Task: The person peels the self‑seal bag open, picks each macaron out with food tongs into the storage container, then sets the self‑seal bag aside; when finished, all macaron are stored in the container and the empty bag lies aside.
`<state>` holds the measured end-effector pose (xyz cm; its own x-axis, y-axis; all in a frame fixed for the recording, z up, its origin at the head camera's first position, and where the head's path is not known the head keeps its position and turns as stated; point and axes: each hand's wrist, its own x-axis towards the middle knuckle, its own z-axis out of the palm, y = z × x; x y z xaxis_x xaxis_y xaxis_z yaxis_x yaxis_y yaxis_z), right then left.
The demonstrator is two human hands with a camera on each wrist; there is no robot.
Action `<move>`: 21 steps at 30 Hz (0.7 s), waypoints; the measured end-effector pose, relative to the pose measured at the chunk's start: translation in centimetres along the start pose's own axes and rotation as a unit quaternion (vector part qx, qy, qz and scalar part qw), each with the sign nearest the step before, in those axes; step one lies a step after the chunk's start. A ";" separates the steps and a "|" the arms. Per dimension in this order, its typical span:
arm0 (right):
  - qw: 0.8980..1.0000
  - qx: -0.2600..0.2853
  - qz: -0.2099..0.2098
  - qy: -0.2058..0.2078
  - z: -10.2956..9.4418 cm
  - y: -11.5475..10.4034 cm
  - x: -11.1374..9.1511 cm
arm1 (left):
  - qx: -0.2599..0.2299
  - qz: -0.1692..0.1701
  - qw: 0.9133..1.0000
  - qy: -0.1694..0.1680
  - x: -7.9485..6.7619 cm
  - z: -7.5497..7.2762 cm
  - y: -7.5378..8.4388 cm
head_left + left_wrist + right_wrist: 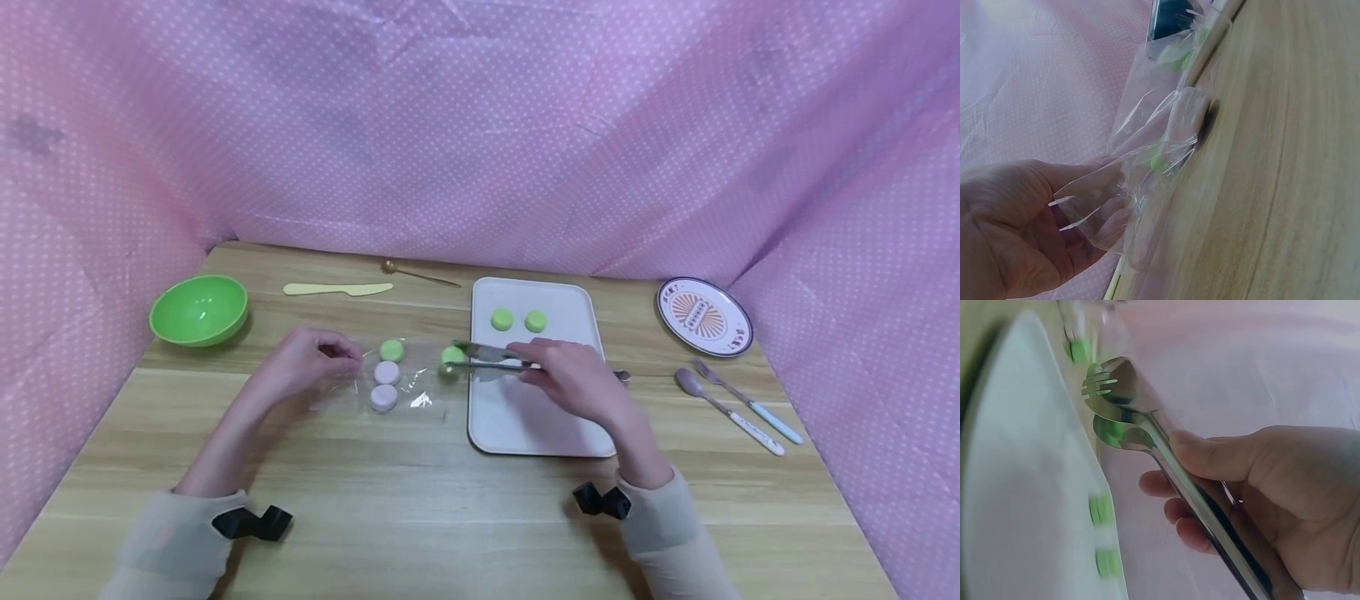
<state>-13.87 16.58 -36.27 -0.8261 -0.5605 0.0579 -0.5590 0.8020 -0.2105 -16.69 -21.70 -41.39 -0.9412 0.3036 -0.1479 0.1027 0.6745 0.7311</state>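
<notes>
Reference: head view, 12 o'clock pointing away from the person.
Green macaron (453, 357): at the 3 o'clock end of the clear bag (420, 392), between the jaws of the metal tongs (1182, 478); over or inside the film, cannot tell.
Bearing: about 9 o'clock from the right hand (566, 375), 3 o'clock from the left hand (318, 364); right nearer.
Long axes: tongs and bag both roughly 9-to-3; judged the key alignment.
Left hand state: thumb and fingers pinching film at the bag's 9 o'clock end.
Right hand state: gripping the tongs, jaws narrow; firmness on the macaron not shown.
Bag contents: bagged green macaron (392, 351) at 12 o'clock, pale purple macarons (387, 372) toward 6.
Right wrist view: adds the upper jaw's fork slots, indistinct from the head.
Left wrist view: adds creased film crossing before the fingers, flattened in the head view.
</notes>
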 end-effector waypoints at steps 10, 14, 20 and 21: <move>0.998 0.030 0.057 0.015 -1.1 5.2 -2.4 | 0.005 -0.005 1.000 0.002 0.0 -0.1 0.1; 0.998 0.020 0.066 0.011 -1.2 5.7 -2.6 | 0.002 -0.009 1.000 0.002 -0.1 -0.1 0.1; 0.997 0.014 0.079 -0.018 -1.1 5.8 -2.6 | 0.003 -0.004 1.000 0.006 -0.1 0.0 0.2; 0.997 0.011 0.080 -0.022 -1.1 5.8 -2.6 | 0.003 -0.003 1.000 0.007 -0.1 0.0 0.2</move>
<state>-15.03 22.88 -36.57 -0.8999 -0.4356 -0.0206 -0.4191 0.8770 -0.2349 -16.63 -21.62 -41.21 -0.9459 0.2912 -0.1430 0.0997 0.6802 0.7262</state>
